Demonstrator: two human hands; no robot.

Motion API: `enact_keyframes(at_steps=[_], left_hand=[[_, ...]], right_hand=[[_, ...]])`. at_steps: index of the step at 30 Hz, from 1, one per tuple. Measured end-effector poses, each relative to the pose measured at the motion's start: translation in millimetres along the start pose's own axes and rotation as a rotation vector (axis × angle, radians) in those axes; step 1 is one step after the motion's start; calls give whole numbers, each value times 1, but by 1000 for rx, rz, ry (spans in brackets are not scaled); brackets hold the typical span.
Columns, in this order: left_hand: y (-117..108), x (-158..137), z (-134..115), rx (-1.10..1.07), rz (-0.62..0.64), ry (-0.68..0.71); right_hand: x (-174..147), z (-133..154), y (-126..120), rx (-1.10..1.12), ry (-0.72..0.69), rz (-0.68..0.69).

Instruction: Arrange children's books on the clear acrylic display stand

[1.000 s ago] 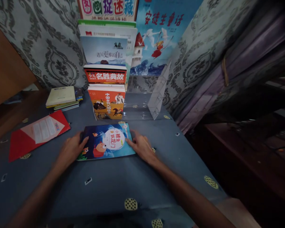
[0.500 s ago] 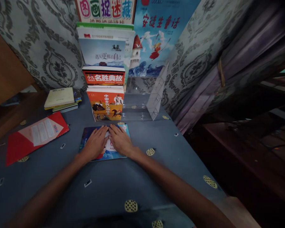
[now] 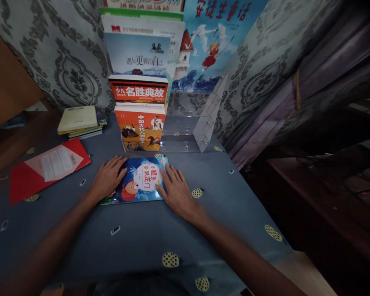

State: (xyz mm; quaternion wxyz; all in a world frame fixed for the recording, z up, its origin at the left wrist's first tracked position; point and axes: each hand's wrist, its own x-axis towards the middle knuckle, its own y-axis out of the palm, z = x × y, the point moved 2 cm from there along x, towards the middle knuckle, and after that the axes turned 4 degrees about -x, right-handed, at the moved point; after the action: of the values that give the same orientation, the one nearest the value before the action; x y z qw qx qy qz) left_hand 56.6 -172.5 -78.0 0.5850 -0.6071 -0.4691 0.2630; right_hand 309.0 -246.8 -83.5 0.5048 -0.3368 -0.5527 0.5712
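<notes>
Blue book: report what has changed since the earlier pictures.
The left hand and right hand held the blue book by its sides, let go and met mid-cover; now they have parted to either side, baring the title. Red booklet and rack stayed put.

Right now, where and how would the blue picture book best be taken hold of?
Probably by its left and right edges, the left hand coming from the left and the right hand from the right. The blue picture book is thin and lies flat on the tablecloth, with a hand resting at each end.
</notes>
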Motion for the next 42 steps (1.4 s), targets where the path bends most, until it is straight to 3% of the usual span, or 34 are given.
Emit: enact_keyframes(at_steps=[4,8,11,15,17,19,24,28,37,42], left_hand=[[-12,-3,-15,100,8,-46],[-36,-21,-39,320,87,-170],[-55,-49,-61,412,237,-219],[-69,-83,-94,306,528,-205],[-71,-85,-107,245,585,-153],[-69,-75,-109,211,519,-116],[-41,-41,-71,145,83,-78],[-11,-37,-43,39,-40,2],[-17,-38,-48,81,47,-9],[-17,-37,-45,110,48,22]], right_hand=[[-19,0,-3,-64,-52,-37],[-7,-7,-7,-135,-53,-58],[18,-15,-9,-170,-19,-70],[54,-21,-13,-159,12,-86],[68,-15,-16,-138,2,-89],[76,-1,-16,-115,-36,-84],[68,64,-1,51,-282,19],[58,90,14,82,-381,46],[48,22,6,75,-133,88],[8,10,-2,64,-112,83]])
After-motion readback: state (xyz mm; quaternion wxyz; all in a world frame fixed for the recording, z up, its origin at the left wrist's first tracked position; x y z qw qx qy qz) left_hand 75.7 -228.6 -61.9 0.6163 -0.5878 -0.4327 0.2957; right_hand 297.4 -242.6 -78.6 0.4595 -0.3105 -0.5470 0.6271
